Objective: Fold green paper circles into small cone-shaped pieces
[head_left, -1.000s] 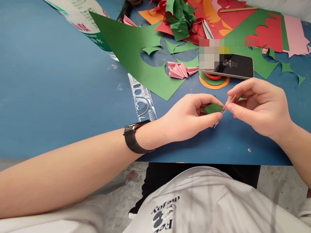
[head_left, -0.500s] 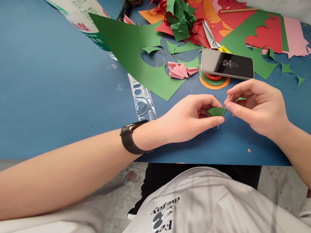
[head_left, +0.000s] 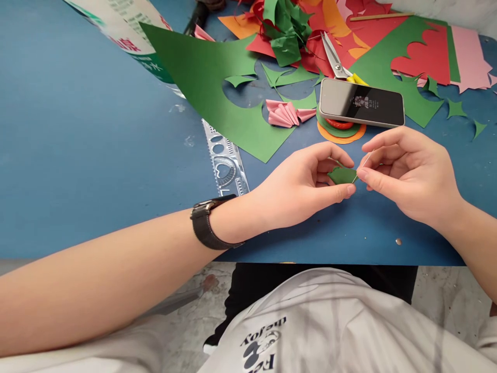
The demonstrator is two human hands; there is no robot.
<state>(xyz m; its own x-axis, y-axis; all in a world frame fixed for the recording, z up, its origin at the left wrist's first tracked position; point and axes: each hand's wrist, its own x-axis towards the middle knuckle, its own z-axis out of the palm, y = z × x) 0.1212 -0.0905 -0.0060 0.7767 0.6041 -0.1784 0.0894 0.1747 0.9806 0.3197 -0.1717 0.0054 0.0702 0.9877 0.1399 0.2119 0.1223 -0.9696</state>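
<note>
My left hand [head_left: 306, 181], with a black watch on the wrist, holds a small green paper piece [head_left: 342, 175] between thumb and fingers. Close on its right, my right hand [head_left: 411, 171] pinches a thin pale stick or wire [head_left: 365, 161], whose lower end meets the green piece. Just beyond the hands lies a phone [head_left: 362, 102] on top of stacked round paper pieces [head_left: 341, 135] in orange, green and red. Folded pink paper pieces [head_left: 285, 114] rest left of the phone.
A large cut green sheet [head_left: 202, 72] and a clear ruler [head_left: 225, 160] lie to the left, near a white and green bottle [head_left: 128, 31]. Scissors [head_left: 334, 59] with yellow handles are behind the phone. Red, orange, green and pink paper scraps [head_left: 423, 57] cover the back.
The thin stick has shifted and less of it shows below the green piece. My left fingers have lifted slightly and the green piece has turned a little.
</note>
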